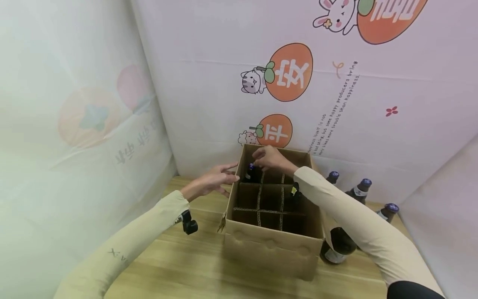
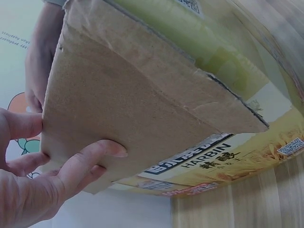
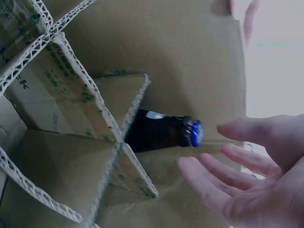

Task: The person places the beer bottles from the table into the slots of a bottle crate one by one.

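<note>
A cardboard box (image 1: 272,249) with crossed cardboard dividers (image 3: 107,111) stands open on the table. Inside its far left compartment is a dark bottle (image 3: 159,130) with a blue cap. My right hand (image 1: 271,160) hovers over that compartment; in the right wrist view its fingers (image 3: 204,183) are spread beside the cap, apart from it. At the box's left side, my left hand (image 1: 214,180) touches the cardboard with extended fingers. The left wrist view shows a fingertip resting on the brown flap (image 2: 118,95) and the thumb at its edge.
Right of the box stand several capped dark bottles, among them one at the back (image 1: 360,192), one at the far right (image 1: 388,211) and one under my right forearm (image 1: 337,247). A printed cloth (image 1: 224,83) hangs behind the wooden table (image 1: 179,261).
</note>
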Demonstrator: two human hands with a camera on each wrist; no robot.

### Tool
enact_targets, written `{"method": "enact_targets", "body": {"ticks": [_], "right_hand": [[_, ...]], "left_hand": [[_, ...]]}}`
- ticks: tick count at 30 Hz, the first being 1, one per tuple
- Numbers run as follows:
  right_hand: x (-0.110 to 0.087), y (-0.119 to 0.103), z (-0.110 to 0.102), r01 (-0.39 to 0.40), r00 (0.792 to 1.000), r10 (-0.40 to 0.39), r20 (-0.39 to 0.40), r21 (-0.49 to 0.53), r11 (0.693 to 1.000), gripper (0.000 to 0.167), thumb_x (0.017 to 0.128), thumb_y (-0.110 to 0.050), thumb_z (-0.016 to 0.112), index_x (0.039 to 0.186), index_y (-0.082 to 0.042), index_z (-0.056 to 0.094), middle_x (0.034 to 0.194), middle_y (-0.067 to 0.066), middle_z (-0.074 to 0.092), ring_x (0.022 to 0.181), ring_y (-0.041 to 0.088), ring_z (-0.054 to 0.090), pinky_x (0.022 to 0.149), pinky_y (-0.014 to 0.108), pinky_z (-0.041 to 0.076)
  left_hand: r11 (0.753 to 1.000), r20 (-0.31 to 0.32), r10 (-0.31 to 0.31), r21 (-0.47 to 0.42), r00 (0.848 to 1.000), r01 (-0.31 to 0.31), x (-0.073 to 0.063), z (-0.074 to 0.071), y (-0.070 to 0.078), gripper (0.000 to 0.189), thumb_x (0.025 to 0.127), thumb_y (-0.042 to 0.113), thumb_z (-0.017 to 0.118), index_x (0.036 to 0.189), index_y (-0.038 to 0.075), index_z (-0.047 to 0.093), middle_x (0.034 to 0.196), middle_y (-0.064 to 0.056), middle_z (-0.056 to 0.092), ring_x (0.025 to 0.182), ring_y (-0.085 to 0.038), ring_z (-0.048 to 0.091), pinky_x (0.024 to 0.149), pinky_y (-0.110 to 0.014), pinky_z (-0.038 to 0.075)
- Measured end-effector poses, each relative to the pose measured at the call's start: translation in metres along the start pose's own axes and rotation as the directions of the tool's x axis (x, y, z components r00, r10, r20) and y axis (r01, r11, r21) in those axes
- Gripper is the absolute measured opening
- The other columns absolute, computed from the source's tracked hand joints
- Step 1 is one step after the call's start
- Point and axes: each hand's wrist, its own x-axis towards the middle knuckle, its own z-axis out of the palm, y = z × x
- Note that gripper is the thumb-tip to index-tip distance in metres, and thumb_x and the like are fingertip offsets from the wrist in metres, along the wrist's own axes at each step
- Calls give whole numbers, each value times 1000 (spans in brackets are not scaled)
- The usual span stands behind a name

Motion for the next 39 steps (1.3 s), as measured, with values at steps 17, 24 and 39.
{"method": "enact_targets", "body": {"ticks": [17, 24, 39], "right_hand": [[-44, 11, -53, 13, 998, -12, 54, -15, 1000, 39, 104, -3, 60, 140, 11, 57, 131, 33, 66, 117, 45, 68, 88, 39, 68], [-68, 29, -69, 47, 999, -47, 2, 38, 998, 42, 103, -4, 62, 141, 13, 55, 135, 37, 61, 109, 43, 71, 83, 35, 69], [-123, 64, -94, 165, 964, -150, -221, 48, 985, 36, 104, -5, 61, 133, 16, 61, 127, 37, 66, 89, 4, 74, 77, 29, 69]], "left_hand": [[1000, -3, 7, 9, 1000, -7, 0, 1, 3, 75, 105, 11, 60, 168, 18, 21, 168, -27, 26, 146, -50, 41, 90, -53, 66], [1000, -5, -3, 19, 1000, 3, -1, 1, 2, 76, 105, 11, 61, 168, 18, 21, 169, -25, 26, 146, -48, 42, 91, -52, 67], [1000, 0, -3, 29, 1000, 3, -2, 1, 2, 76, 105, 12, 61, 169, 19, 21, 169, -25, 27, 147, -47, 42, 92, -51, 66]]}}
